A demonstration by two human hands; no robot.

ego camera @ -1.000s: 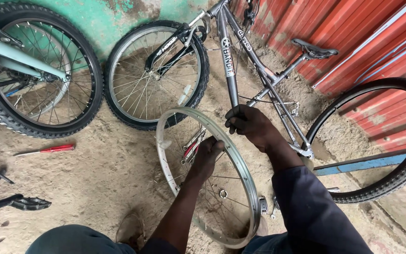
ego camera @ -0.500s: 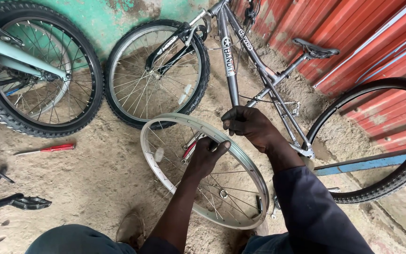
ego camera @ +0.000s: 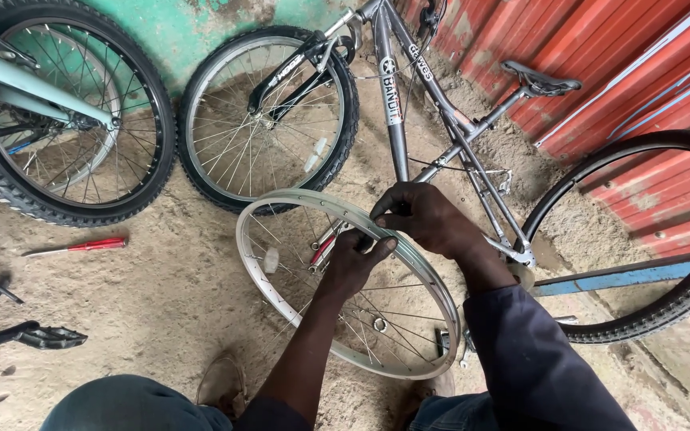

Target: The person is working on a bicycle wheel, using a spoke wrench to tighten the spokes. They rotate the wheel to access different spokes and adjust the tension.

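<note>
Spoke work on the bare rim (ego camera: 425,275) looks to be the step in hand; the rim lies tilted over the sand floor (ego camera: 161,295), in front of the grey bike (ego camera: 397,120). The next move likely calls for steadying the rim while turning it on. The left hand (ego camera: 353,259) is closed over the rim's upper edge, fingers curled round it. The right hand (ego camera: 425,219) is closed just beside it, pinching at the rim; what it pinches is hidden. A red screwdriver (ego camera: 81,247) lies well apart.

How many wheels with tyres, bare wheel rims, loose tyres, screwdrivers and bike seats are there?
Wheels with tyres: 2
Bare wheel rims: 1, held by both hands
Loose tyres: 1
Red screwdrivers: 1
Bike seats: 1
Total: 6
</note>
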